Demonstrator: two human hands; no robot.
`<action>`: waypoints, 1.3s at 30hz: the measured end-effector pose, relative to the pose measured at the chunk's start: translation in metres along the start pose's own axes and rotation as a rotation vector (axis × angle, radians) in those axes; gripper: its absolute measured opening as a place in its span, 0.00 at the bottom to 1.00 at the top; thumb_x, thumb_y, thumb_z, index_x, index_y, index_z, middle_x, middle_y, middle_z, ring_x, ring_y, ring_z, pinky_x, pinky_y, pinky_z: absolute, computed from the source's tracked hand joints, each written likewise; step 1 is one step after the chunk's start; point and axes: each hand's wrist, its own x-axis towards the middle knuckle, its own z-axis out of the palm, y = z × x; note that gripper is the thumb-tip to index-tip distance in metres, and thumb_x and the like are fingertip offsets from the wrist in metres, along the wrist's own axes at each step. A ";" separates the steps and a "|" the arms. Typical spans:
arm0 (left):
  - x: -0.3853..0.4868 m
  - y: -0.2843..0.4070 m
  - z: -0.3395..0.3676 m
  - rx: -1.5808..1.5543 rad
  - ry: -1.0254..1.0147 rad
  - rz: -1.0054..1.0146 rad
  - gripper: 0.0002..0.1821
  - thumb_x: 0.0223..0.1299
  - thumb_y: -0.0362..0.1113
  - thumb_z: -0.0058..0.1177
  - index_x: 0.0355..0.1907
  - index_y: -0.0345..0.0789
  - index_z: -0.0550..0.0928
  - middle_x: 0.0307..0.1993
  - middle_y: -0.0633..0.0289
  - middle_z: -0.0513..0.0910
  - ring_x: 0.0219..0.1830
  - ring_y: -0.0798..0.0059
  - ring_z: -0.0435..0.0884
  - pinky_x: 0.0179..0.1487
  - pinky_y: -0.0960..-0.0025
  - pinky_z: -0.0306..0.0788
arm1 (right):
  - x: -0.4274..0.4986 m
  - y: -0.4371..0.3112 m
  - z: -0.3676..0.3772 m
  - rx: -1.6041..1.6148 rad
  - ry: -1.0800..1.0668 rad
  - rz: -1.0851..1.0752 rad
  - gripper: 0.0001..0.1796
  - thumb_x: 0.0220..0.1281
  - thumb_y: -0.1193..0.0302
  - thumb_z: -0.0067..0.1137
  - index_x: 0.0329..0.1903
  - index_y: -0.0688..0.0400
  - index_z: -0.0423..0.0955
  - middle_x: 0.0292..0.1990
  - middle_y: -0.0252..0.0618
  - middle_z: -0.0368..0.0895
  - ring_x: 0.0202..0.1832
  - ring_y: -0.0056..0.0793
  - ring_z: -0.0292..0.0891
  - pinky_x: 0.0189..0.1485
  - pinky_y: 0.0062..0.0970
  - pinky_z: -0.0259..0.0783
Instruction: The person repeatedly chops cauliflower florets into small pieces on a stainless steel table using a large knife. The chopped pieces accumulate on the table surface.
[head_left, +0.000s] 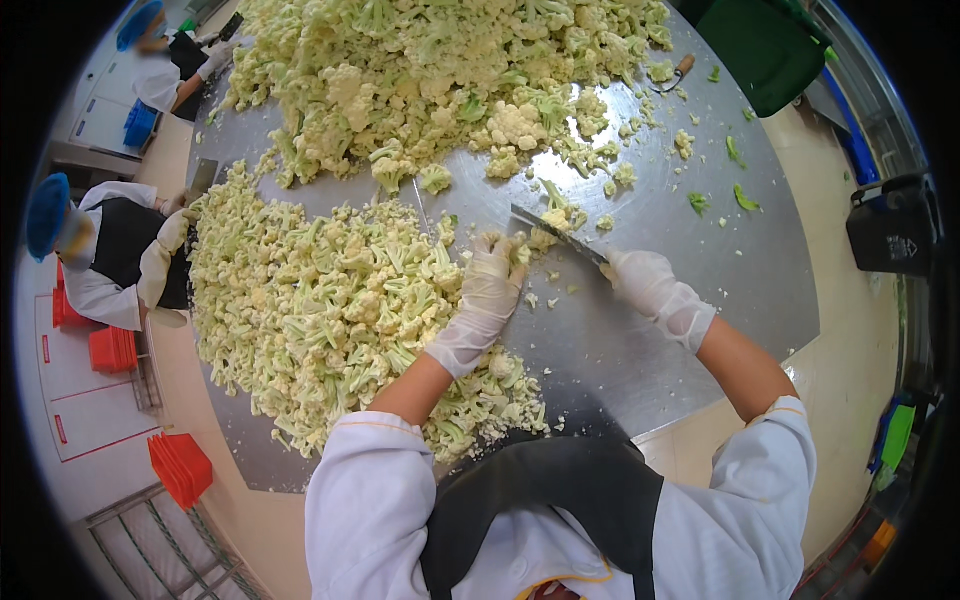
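My right hand (651, 286), in a translucent white glove, grips a kitchen knife (559, 234) whose blade slants up and left. My left hand (487, 292), gloved the same way, has its fingers around a cauliflower floret (520, 253) just left of the blade. Another small piece of cauliflower (541, 240) lies between that hand and the knife. Past the blade rests a floret with a pale green stem (559, 214). Beside my left hand and under its forearm spreads a heap of small cut florets (322, 300).
A large mound of cauliflower (420, 67) covers the far side of the steel table (720, 277). A wooden-handled tool (684, 66) and leaf scraps (742, 198) lie at the right. Two co-workers (124, 232) stand along the left edge. A dark green bin (765, 52) stands beyond.
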 end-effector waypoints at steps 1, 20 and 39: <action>-0.004 0.003 0.000 -0.030 -0.046 -0.055 0.20 0.39 0.28 0.57 0.41 0.33 0.73 0.43 0.49 0.69 0.41 0.58 0.69 0.43 0.66 0.64 | -0.007 0.000 -0.001 -0.011 0.042 0.021 0.07 0.56 0.69 0.42 0.34 0.58 0.68 0.21 0.43 0.76 0.24 0.44 0.74 0.28 0.39 0.68; -0.048 0.004 0.018 0.095 0.008 -0.045 0.06 0.48 0.33 0.49 0.30 0.36 0.72 0.25 0.54 0.74 0.26 0.56 0.73 0.30 0.61 0.66 | -0.086 -0.021 0.028 0.061 0.217 -0.056 0.10 0.56 0.65 0.45 0.25 0.58 0.62 0.13 0.42 0.71 0.16 0.41 0.71 0.18 0.36 0.65; -0.043 0.004 0.008 0.349 -0.129 0.072 0.05 0.49 0.30 0.45 0.30 0.33 0.74 0.26 0.50 0.74 0.27 0.56 0.73 0.32 0.61 0.68 | -0.037 -0.035 0.032 0.196 -0.127 0.000 0.13 0.56 0.63 0.43 0.31 0.61 0.68 0.20 0.46 0.75 0.27 0.47 0.73 0.32 0.41 0.67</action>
